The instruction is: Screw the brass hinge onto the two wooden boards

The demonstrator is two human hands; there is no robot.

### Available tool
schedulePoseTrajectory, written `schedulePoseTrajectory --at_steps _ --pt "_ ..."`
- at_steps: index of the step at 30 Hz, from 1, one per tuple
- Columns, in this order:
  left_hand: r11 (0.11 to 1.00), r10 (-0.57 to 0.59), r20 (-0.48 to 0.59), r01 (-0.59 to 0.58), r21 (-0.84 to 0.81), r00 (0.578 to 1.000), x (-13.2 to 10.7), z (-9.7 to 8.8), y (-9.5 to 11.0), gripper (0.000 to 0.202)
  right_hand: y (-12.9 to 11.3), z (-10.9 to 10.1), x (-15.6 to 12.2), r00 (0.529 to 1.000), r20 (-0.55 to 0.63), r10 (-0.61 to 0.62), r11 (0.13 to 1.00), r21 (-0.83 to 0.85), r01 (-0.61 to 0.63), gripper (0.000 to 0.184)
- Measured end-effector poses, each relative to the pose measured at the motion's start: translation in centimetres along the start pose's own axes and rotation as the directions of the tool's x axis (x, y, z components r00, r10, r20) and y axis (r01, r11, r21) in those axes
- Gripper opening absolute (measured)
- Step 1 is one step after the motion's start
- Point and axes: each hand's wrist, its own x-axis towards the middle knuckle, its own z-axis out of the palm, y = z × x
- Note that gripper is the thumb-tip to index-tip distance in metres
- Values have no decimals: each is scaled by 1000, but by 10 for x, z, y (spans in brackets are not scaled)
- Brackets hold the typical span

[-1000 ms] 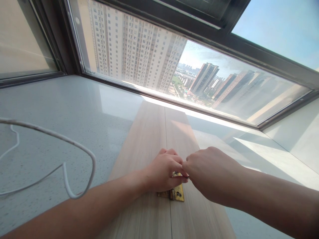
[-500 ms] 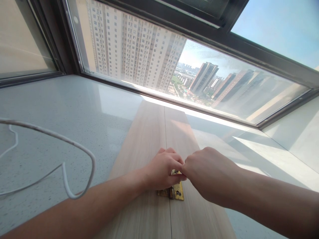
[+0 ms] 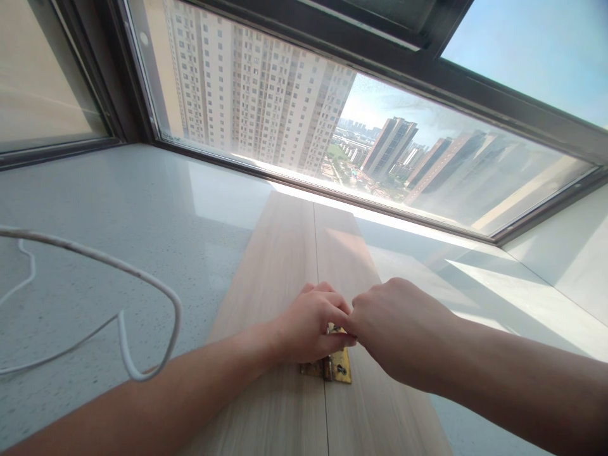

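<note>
A worn, brass-coloured hinge point(image 3: 341, 370) lies across the seam between two light wooden boards point(image 3: 266, 253), partly covered by my hands. Screw heads or holes show on its right leaf. My left hand point(image 3: 316, 323) rests over the hinge, its thumb and forefinger curled inward; whatever sits between those fingertips is hidden. Against the left fingertips, my right hand point(image 3: 394, 329) is closed with its knuckles up. Its fingers are turned away from view, so I cannot make out what they pinch.
White cable point(image 3: 175, 316) loops over the speckled pale sill point(image 3: 114, 215) at the left, passing close to my left forearm. Beyond the boards' far end stands a dark window frame point(image 3: 332, 193), with tall buildings outside. A pale wall point(image 3: 565, 253) rises at the right.
Both hands keep practically the same place over the hinge. Only a very slight shift of the whole view shows.
</note>
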Motion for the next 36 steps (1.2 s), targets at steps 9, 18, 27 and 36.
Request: schedulePoseTrajectory --at_steps 9,18,27,36 --pt "986 -92 -114 74 -148 989 0 -5 1 15 4 5 1 999 -20 -44 999 -25 43 18" --pt "941 -333 -402 271 -204 853 5 -13 -11 28 -1 1 1 995 46 -90 992 -87 93 16" --pt "938 -342 -429 277 -208 836 6 -12 -11 25 -6 0 2 996 83 -29 995 -88 36 11" --pt "931 -358 -430 284 -229 829 6 -13 -8 25 7 4 -10 999 33 14 984 179 -20 34"
